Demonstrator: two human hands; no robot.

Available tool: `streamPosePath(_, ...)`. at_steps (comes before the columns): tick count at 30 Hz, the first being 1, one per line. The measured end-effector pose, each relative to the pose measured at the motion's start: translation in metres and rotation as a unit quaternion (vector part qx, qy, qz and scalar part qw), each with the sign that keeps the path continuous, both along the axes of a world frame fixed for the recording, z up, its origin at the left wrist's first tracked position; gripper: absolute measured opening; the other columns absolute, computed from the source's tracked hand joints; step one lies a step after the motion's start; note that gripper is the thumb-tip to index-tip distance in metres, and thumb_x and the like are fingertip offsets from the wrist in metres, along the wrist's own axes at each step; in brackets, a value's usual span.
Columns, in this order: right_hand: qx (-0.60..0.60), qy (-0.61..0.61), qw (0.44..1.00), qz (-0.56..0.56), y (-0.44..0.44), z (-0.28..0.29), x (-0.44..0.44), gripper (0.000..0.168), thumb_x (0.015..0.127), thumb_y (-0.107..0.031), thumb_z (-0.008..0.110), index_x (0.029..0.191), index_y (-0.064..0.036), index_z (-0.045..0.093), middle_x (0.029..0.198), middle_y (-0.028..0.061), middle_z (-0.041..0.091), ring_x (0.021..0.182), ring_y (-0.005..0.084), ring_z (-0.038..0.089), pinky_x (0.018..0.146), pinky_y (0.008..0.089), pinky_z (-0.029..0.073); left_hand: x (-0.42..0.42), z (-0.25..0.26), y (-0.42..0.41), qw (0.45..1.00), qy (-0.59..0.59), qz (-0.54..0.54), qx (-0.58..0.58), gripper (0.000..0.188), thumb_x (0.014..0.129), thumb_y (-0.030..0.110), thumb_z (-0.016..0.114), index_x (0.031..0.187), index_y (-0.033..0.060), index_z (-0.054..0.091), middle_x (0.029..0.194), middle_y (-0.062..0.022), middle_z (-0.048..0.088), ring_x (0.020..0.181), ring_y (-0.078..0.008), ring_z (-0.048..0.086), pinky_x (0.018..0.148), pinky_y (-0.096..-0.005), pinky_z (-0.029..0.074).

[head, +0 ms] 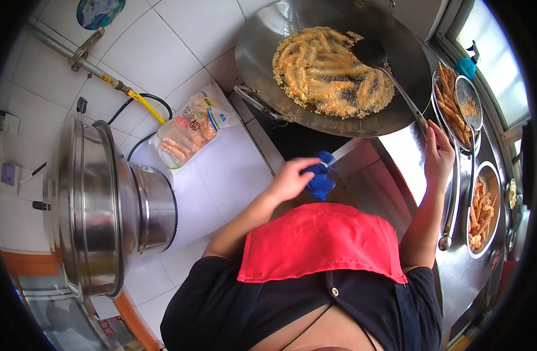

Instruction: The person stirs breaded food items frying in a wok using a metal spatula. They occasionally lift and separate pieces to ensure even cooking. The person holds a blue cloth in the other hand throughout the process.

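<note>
A large metal wok [259, 57] stands in front of me, with battered strips [325, 74] frying in bubbling oil. My right hand [438, 147] grips the handle end of a long metal ladle [402, 90], at the wok's right rim. The ladle's dark bowl lies over the right edge of the frying strips. My left hand [292, 177] holds a crumpled blue cloth [320, 182] below the wok, just above the red apron. The wok's left side handle [259, 103] is beyond that hand, not touched.
A bag of breaded pieces [193, 127] lies on the white surface at left, by a big steel pot [95, 206]. At right are a plate of fried strips [448, 105], a mesh strainer [469, 98] resting over it, and a bowl of fried pieces [482, 215].
</note>
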State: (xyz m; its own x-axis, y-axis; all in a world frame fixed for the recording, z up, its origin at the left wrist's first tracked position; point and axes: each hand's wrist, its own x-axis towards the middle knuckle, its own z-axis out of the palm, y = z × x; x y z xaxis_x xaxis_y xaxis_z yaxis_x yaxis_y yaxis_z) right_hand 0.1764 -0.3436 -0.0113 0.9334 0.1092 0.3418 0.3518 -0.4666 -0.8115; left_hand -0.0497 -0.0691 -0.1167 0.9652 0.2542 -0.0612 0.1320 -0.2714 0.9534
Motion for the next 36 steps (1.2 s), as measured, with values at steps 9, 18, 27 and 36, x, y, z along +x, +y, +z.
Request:
streamPosePath(9, 0.026, 0.017, 0.999, 0.007, -0.004, -0.005, 0.004, 0.029, 0.096, -0.023, 0.066, 0.117, -0.004, 0.071, 0.098, 0.0062, 0.074, 0.088, 0.0086, 0.063, 0.081, 0.0236, 0.048, -0.106, 0.112, 0.095, 0.941, -0.167, 0.216, -0.201, 0.035, 0.094, 0.004, 0.06, 0.128, -0.0036, 0.059, 0.12, -0.0098, 0.065, 0.111, -0.0163, 0.06, 0.101, -0.0313, 0.043)
streamPosePath(18, 0.02, 0.014, 1.0, 0.019, -0.014, -0.013, 0.019, 0.029, 0.098, -0.023, 0.064, 0.121, -0.007, 0.07, 0.09, 0.0001, 0.07, 0.077, 0.0031, 0.056, 0.07, 0.0177, 0.043, -0.196, 0.019, 0.16, 0.899, 0.039, 0.422, 0.113, 0.04, 0.096, 0.014, 0.061, 0.134, 0.0052, 0.057, 0.119, -0.0118, 0.067, 0.107, -0.0211, 0.062, 0.093, -0.0368, 0.049)
streamPosePath(27, 0.002, 0.024, 1.0, 0.018, -0.022, -0.016, 0.028, 0.032, 0.098, -0.029, 0.065, 0.123, -0.01, 0.07, 0.078, -0.0043, 0.063, 0.063, 0.0014, 0.043, 0.057, 0.0186, 0.033, -0.187, -0.072, 0.121, 0.845, 0.051, 0.263, 0.462, 0.046, 0.09, 0.005, 0.058, 0.136, 0.0065, 0.055, 0.135, -0.0175, 0.057, 0.127, -0.0372, 0.05, 0.104, -0.0473, 0.038)
streamPosePath(36, 0.01, 0.026, 0.999, 0.024, -0.023, -0.018, 0.037, 0.032, 0.097, -0.03, 0.066, 0.122, -0.01, 0.071, 0.076, -0.005, 0.061, 0.062, 0.001, 0.043, 0.056, 0.0186, 0.032, -0.09, -0.01, 0.0, 0.972, -0.071, 0.203, -0.092, 0.027, 0.097, -0.001, 0.048, 0.118, 0.0029, 0.065, 0.111, -0.0075, 0.067, 0.101, -0.0172, 0.063, 0.09, -0.0299, 0.05)
